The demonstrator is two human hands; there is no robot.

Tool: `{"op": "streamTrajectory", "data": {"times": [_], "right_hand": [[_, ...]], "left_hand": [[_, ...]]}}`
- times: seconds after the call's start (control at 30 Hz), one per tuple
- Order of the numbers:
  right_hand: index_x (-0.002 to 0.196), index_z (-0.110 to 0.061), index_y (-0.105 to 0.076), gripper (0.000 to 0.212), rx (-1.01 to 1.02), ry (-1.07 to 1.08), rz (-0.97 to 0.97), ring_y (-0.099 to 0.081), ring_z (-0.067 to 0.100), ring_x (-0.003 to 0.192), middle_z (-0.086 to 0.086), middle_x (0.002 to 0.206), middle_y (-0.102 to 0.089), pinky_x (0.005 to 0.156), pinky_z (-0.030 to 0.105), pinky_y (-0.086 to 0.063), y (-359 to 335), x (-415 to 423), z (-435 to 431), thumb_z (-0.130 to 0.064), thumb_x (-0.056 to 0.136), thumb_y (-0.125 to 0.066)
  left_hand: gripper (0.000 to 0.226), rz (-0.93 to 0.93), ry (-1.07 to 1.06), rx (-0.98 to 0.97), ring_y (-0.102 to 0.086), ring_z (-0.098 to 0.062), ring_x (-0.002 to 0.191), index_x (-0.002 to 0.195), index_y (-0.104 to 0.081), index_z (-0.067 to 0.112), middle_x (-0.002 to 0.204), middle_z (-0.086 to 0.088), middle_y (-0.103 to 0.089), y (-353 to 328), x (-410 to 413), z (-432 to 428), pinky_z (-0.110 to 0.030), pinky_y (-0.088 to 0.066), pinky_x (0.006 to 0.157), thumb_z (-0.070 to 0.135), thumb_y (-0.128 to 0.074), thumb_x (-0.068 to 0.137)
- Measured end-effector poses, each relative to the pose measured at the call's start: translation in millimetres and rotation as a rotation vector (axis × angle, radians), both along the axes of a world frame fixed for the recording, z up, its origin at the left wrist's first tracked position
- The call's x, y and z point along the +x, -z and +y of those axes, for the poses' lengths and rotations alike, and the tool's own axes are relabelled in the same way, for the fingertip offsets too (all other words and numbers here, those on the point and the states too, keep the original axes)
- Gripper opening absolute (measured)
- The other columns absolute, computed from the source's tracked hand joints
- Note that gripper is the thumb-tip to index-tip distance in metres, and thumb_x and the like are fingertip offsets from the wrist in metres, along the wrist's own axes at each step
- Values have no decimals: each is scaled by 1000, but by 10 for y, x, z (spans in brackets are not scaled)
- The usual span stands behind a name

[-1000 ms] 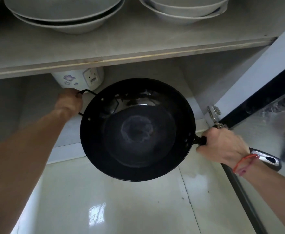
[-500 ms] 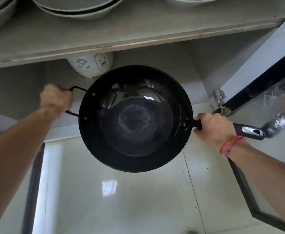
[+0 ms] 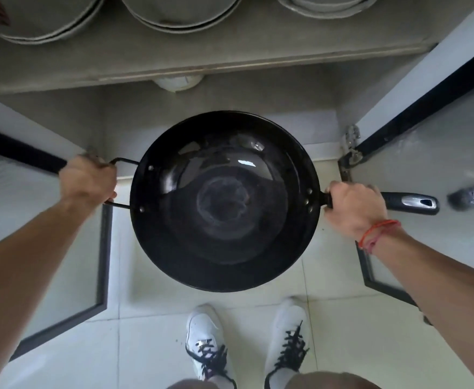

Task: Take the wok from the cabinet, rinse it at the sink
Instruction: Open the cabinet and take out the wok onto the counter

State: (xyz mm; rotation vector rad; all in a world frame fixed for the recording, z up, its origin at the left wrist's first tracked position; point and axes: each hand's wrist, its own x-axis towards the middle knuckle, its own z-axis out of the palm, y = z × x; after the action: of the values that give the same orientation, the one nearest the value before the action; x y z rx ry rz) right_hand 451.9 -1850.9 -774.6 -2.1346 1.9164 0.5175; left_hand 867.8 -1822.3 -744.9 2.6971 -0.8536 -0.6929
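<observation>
The person stands at the open cabinet with the wok (image 3: 224, 202) held level in both hands, out in front of the lower compartment and above the pale tiled floor (image 3: 134, 346). It is a black, round, deep pan, empty, with a dull ring at the bottom and a few bright glints on its far wall.

The left hand (image 3: 90, 179) is wrapped around the thin wire loop handle (image 3: 120, 183) on the wok's left side, fingers curled fully closed over it. The right hand (image 3: 355, 207) grips the long handle (image 3: 410, 203) right where it meets the rim, fingers closed tight around it; the black and silver end of that handle sticks out to the right past the knuckles. A red string bracelet (image 3: 377, 233) sits on the right wrist.

Beyond the wok, a grey shelf (image 3: 230, 49) runs across the cabinet, carrying stacks of pale bowls (image 3: 179, 9) along its far side. Just under the shelf's near edge, the top of a white appliance (image 3: 178, 81) peeks out. Cabinet doors stand swung open on both sides, the left door (image 3: 31, 209) and the right door (image 3: 438, 130), the right one with a metal hinge (image 3: 352, 144) at its inner corner.

Near the bottom of the view, two white shoes (image 3: 206, 341) with black laces stand on the tiles, directly below the wok's near rim.
</observation>
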Motion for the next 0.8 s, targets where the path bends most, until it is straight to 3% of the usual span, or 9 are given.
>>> {"op": "streamTrajectory", "data": {"times": [0.07, 0.1, 0.17, 0.23, 0.33, 0.43, 0.53, 0.63, 0.8], "right_hand": [[103, -16, -64, 21, 18, -4, 21, -64, 31, 96, 10, 96, -70, 88, 37, -40, -204, -15, 84, -20, 84, -59], [103, -16, -64, 20, 40, -1, 30, -64, 31, 95, 10, 95, -70, 88, 37, -40, -324, -27, 135, -21, 84, -59], [100, -16, -64, 19, 71, 5, 18, -64, 32, 94, 10, 95, -70, 88, 37, -39, -597, -42, 240, -21, 83, -59], [99, -17, -65, 18, 84, 17, 9, -65, 32, 93, 10, 93, -71, 88, 36, -39, -932, -62, 326, -22, 82, -59], [97, -19, -67, 17, 104, 29, 5, -65, 33, 91, 10, 90, -71, 89, 37, -40, -1479, -115, 489, -23, 83, -60], [94, -18, -67, 15, 127, 49, -1, -65, 33, 90, 11, 90, -72, 88, 36, -39, -2082, -144, 623, -23, 81, -61], [92, -20, -65, 13, 168, 51, 7, -65, 33, 92, 11, 92, -72, 88, 36, -38, -2718, -171, 745, -18, 81, -59], [88, -24, -62, 11, 189, 52, 10, -63, 32, 89, 9, 92, -72, 85, 35, -39, -3316, -186, 832, -18, 81, -56], [80, -25, -55, 5, 177, 42, 4, -58, 30, 79, 4, 81, -67, 80, 34, -38, -4105, -172, 946, -23, 84, -56]], "left_hand": [[28, 18, -26, -4, -74, -30, 72, 84, -72, -1, 73, -19, -72, -215, -17, 126, -46, -63, 75, 19, -54, 77], [25, 22, -29, -3, -74, -28, 68, 81, -72, 1, 74, -19, -72, -347, -43, 187, -43, -64, 70, 19, -55, 77], [19, 47, -22, -2, -66, -13, 43, 73, -68, 5, 70, -14, -69, -643, -115, 321, -27, -58, 45, 14, -56, 86], [23, 75, -18, 1, -53, -4, 28, 72, -64, 7, 69, -12, -67, -971, -145, 440, -24, -51, 36, 12, -55, 92], [21, 95, -31, 30, -59, -10, 33, 75, -65, 3, 72, -17, -71, -1552, -151, 630, -41, -62, 57, 9, -52, 90], [23, 96, -19, 76, -71, -23, 59, 76, -67, -1, 71, -18, -73, -2162, -186, 773, -43, -62, 76, 10, -50, 88], [27, 112, -5, 86, -72, -27, 71, 78, -69, -4, 69, -18, -73, -2776, -220, 888, -38, -60, 78, 9, -48, 89], [27, 125, -15, 73, -70, -23, 67, 79, -70, -3, 65, -18, -72, -3360, -253, 1000, -30, -55, 70, 10, -48, 90], [25, 143, -44, 6, -70, -25, 64, 76, -69, 1, 59, -16, -70, -4130, -258, 1196, -30, -52, 65, 15, -51, 88]]}}
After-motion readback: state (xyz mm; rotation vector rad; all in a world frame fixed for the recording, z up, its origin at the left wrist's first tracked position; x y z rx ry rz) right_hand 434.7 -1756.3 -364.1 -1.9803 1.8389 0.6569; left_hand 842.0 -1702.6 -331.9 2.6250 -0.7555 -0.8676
